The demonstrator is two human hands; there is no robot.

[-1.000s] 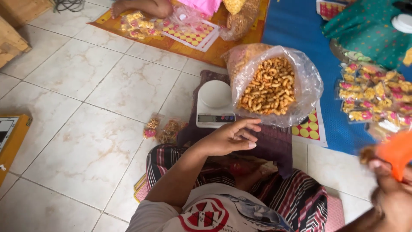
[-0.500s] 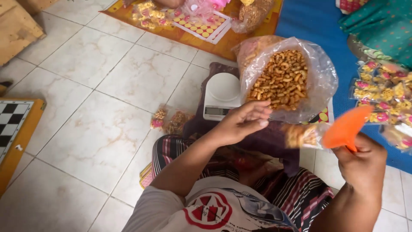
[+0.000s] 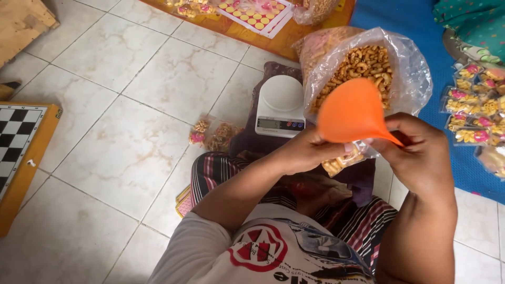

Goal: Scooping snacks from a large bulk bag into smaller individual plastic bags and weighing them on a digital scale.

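Pale floor tiles (image 3: pixel 131 121) carry a white kitchen scale (image 3: pixel 280 107) and, beside it, a big clear bag of fried snack curls (image 3: pixel 368 66). Since a second ago the right hand (image 3: pixel 415 158) has swung an orange funnel (image 3: pixel 351 113) in from the side, and the left hand (image 3: pixel 307 152) now meets it. Both sets of fingers pinch the funnel's spout over a small snack-filled pouch (image 3: pixel 344 160), so filling looks ready.

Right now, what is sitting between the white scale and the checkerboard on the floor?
In the head view, two small clear packets of snacks lie on the tiled floor between the white scale and the checkerboard. The rest of that stretch is bare tile.
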